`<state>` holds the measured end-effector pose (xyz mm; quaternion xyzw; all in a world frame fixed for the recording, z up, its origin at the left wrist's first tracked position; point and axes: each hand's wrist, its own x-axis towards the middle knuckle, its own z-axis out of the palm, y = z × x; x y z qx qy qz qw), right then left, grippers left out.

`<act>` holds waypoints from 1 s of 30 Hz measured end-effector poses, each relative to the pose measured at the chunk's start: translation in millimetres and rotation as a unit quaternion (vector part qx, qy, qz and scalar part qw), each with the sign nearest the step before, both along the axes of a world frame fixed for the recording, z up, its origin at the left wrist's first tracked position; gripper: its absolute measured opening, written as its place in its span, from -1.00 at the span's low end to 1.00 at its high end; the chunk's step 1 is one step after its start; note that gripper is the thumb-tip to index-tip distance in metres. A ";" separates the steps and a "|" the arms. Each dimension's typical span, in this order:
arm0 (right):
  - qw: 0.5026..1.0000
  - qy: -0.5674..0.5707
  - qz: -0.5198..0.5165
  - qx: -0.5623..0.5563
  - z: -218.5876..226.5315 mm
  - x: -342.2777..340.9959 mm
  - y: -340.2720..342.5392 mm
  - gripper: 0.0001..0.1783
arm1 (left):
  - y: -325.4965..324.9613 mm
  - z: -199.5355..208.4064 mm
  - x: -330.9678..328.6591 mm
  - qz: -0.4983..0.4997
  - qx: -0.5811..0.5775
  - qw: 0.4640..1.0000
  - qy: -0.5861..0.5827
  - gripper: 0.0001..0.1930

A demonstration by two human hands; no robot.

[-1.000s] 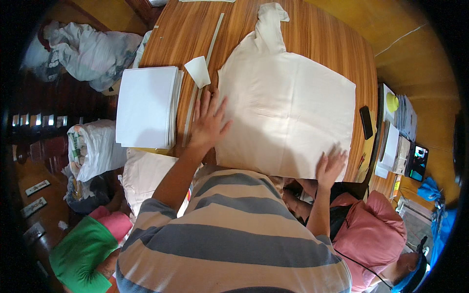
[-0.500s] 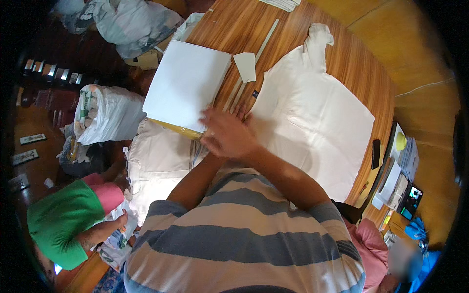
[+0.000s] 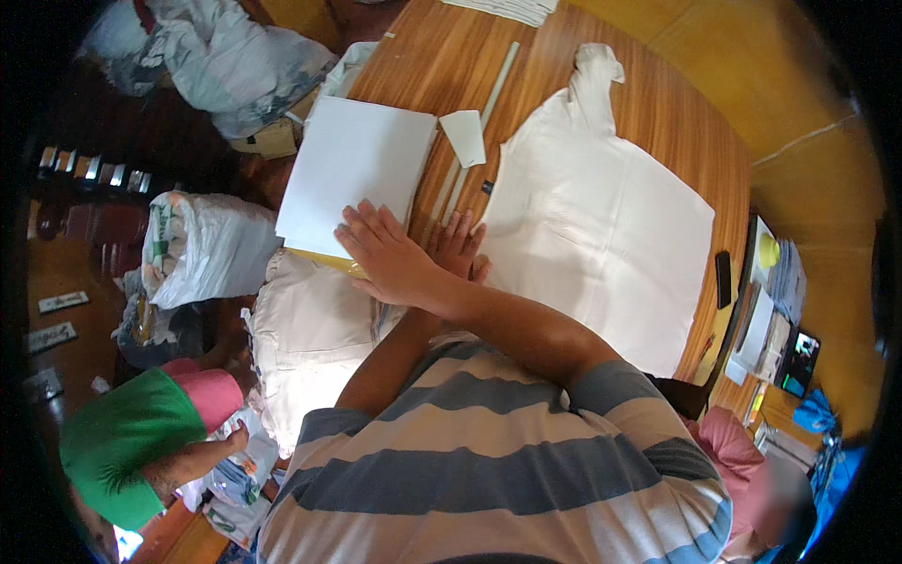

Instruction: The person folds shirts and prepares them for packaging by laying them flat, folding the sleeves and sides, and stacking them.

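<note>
My forearms cross in front of me. My right hand (image 3: 381, 252) reaches over to the left, its fingers spread on the near right corner of a stack of white sheets (image 3: 357, 160). Under that arm, my left hand (image 3: 458, 246) lies on the wooden table with fingers stretched, its fingertips beside the near left edge of a white garment (image 3: 601, 216). The garment lies spread out, one sleeve pointing to the far side. At its left edge sits a small black tag (image 3: 488, 187). Neither hand grips anything that I can see.
A white card template (image 3: 463, 138) and a long thin strip (image 3: 500, 85) lie between stack and garment. Folded pale cloth (image 3: 315, 320) is left of me. A black phone (image 3: 723, 280) lies at right. A person in green (image 3: 132, 446) is at left, another in pink (image 3: 728, 451) at right.
My right hand has moved left onto the corner of the white stack, and its fingers have spread. My left hand now shows more clearly on the table. The view has shifted slightly.
</note>
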<state>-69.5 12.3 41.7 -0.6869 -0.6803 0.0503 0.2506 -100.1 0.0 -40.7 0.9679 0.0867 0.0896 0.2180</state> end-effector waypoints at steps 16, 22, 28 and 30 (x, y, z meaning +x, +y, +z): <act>0.780 0.008 -0.621 -0.080 -41.1 158.9 -395.2 -0.21 | -3.4 11.1 0.7 0.010 0.016 0.996 0.084 -0.21; 0.591 0.035 -0.788 -0.166 -81.3 162.6 -493.9 -0.08 | -3.8 6.4 1.5 0.001 0.033 0.997 0.069 -0.20; 0.580 0.008 -0.789 -0.202 -99.2 155.3 -502.3 -0.09 | -4.8 4.0 3.2 -0.004 0.035 0.996 0.079 -0.18; 0.579 0.005 -0.790 -0.202 -99.0 156.4 -503.0 -0.09 | -4.5 3.5 1.8 -0.003 0.032 0.996 0.084 -0.19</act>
